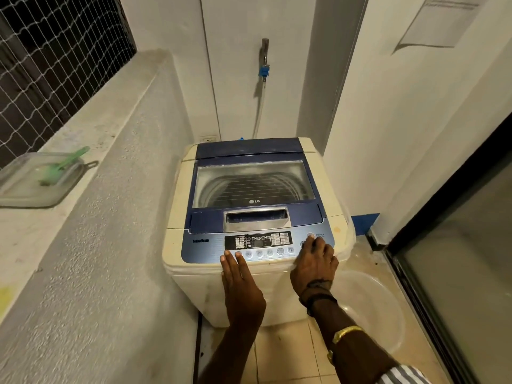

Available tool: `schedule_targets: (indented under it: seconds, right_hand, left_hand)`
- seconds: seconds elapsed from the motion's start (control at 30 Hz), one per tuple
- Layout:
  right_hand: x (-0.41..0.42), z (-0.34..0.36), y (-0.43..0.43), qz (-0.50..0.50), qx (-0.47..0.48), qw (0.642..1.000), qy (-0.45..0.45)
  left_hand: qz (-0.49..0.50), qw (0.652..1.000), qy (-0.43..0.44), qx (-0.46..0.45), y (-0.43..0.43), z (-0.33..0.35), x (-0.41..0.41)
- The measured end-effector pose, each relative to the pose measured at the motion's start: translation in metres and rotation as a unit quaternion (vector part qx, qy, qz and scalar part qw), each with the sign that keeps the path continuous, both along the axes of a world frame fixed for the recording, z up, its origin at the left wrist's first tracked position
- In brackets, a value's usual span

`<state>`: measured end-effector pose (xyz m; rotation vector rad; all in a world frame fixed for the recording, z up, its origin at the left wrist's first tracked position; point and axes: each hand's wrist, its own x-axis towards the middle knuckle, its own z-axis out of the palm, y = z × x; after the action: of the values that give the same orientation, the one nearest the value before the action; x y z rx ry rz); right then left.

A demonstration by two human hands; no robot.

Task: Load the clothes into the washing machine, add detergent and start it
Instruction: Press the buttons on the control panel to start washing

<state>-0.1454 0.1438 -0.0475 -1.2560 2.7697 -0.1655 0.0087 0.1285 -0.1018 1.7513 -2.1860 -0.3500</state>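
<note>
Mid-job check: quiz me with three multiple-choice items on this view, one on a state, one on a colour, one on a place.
1. The lid is: A open; B shut; C taken off.
2. The panel is: A red; B blue; C green.
3. The basin stands: A on the lid; B on the panel; C on the floor, right of the washer.
Answers: 1 B, it lies flat on the washer's top; 2 B, its face is blue; 3 C, it sits on the floor beside the washer.
</note>
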Motion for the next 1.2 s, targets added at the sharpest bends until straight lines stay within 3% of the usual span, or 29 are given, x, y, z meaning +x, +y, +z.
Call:
schedule_targets:
  seconds: [0.43, 0.87, 1.2]
  right_hand:
    - [0.015, 0.006, 0.004, 0.031, 0.014, 0.999, -0.033]
    - [0.028, -0.006, 0.015, 0.117, 0.058, 0.988, -0.084]
    - [0.035, -0.003, 0.010, 0.104, 0.072, 0.988, -0.086]
  left_hand:
    - [-0.021, 0.996, -0.020, 0.081, -0.003, 0.017, 0.011]
    - [-0.038, 0.996, -0.018, 0.077, -0.002, 0.018, 0.018]
    - [-0.049, 0.994, -0.028, 0.089, -0.001, 0.026, 0.020]
